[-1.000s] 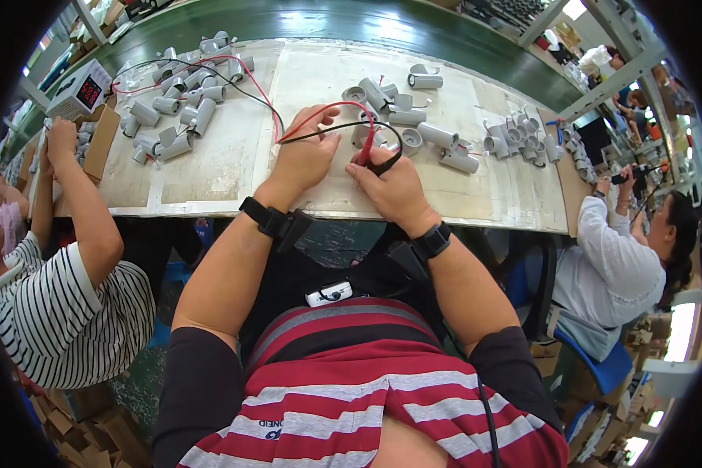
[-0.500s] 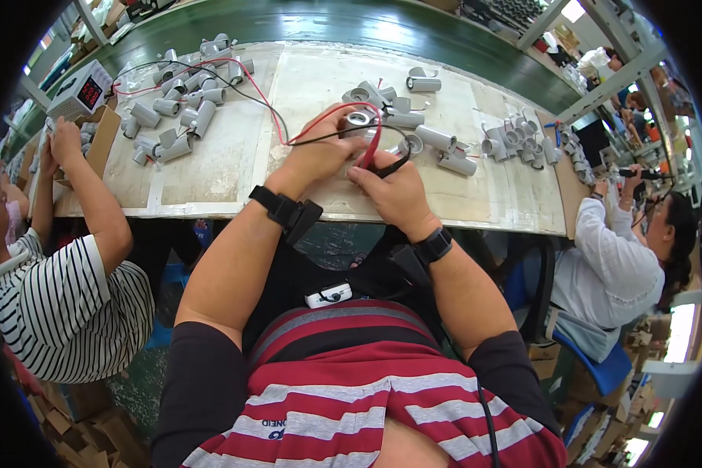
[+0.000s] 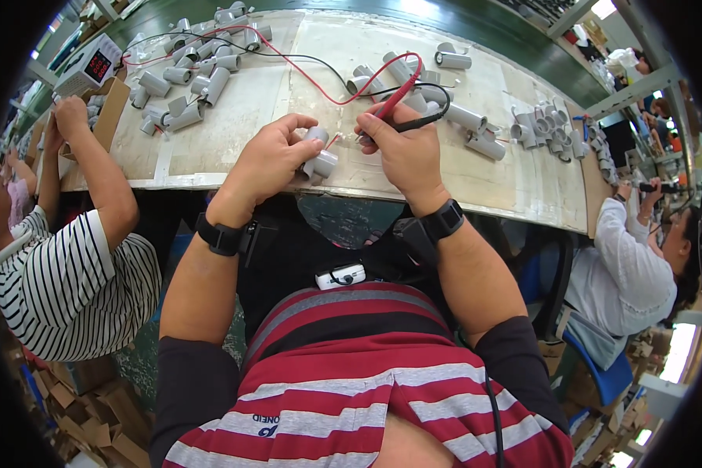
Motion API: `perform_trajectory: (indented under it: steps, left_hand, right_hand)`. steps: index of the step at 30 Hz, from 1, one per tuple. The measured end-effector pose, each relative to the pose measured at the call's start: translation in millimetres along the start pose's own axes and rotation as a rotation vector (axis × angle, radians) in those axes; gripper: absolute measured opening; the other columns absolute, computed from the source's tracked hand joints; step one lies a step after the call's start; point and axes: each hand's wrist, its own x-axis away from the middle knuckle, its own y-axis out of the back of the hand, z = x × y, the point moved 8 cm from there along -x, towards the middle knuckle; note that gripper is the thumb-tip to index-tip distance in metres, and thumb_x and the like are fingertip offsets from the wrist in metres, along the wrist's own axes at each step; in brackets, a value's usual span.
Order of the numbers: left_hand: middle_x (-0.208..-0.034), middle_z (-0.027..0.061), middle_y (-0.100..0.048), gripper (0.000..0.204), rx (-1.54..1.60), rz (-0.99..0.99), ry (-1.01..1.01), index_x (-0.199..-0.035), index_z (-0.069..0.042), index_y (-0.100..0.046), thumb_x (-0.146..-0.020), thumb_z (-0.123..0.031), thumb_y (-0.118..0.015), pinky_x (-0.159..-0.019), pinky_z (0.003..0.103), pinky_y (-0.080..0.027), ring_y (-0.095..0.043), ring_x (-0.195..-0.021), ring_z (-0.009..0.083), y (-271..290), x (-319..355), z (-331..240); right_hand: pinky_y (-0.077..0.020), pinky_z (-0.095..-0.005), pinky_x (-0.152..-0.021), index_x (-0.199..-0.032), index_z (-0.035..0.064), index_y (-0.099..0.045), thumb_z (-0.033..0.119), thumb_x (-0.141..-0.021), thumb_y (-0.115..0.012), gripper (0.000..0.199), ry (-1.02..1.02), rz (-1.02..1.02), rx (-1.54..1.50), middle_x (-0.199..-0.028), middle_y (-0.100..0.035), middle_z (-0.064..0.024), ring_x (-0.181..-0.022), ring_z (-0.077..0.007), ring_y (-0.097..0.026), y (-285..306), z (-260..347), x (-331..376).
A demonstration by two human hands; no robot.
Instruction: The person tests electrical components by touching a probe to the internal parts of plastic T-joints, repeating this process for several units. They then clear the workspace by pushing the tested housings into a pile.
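Near the front edge of the table, my left hand [image 3: 264, 162] is closed on a grey cylindrical housing [image 3: 323, 164]. Thin wires with a small white connector stick up from the housing. To its right, my right hand [image 3: 410, 160] pinches a red test probe [image 3: 394, 100] and a black test probe [image 3: 423, 121] together, their tips pointing left toward the housing without touching it. The red lead and the black lead loop up and run left across the table to a white power supply box [image 3: 90, 69] with a lit red display.
Many similar grey housings lie in groups at the left [image 3: 186, 115], beyond my right hand [image 3: 464, 117] and at the right [image 3: 542, 125]. A cardboard box [image 3: 113, 113] stands at the left. People sit working on both sides; a green belt [image 3: 351, 17] runs behind the table.
My hands have moved apart. The left has come toward me and left with the housing; the right, still gripping both probes, has shifted right. The view has shifted slightly too.
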Motion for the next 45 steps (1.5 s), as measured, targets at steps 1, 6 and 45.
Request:
perform_trajectory:
  steps: [1,6,45]
  left_hand:
    - [-0.102,0.0087,-0.071,0.045,0.031,-0.001,0.026,-0.139,0.001,-0.059,-0.1,-0.019,-0.069,-0.067,0.029,-0.058,-0.067,-0.086,0.0136,1.4,2.6,2.6]
    - [-0.107,0.0084,-0.07,0.038,0.377,0.022,0.12,-0.138,-0.001,-0.061,-0.104,-0.017,-0.063,-0.068,0.03,-0.06,-0.068,-0.088,0.0148,1.1,8.8,9.3]
    - [-0.109,0.0314,-0.07,0.079,0.886,-0.043,0.22,-0.131,0.008,-0.055,-0.105,-0.066,-0.048,-0.083,0.04,-0.064,-0.076,-0.093,0.0343,-14.8,39.3,24.7]
  right_hand:
    - [-0.0569,-0.025,-0.064,-0.106,-0.0023,-0.071,0.012,-0.099,-0.074,0.016,-0.005,-0.002,-0.003,-0.088,-0.074,-0.0076,-0.074,-0.0119,-0.069,-2.4,-2.6,0.9]
    - [-0.0571,-0.0249,-0.064,-0.106,-0.0021,-0.071,0.013,-0.099,-0.074,0.017,0.017,0.011,0.023,-0.089,-0.075,-0.0077,-0.075,-0.012,-0.069,-10.3,-8.3,1.8]
    - [-0.0507,-0.0239,-0.058,-0.098,0.0009,-0.073,0.014,-0.095,-0.078,0.014,0.078,0.001,0.14,-0.08,-0.072,-0.002,-0.064,-0.0071,-0.063,-37.5,-33.0,-4.1]
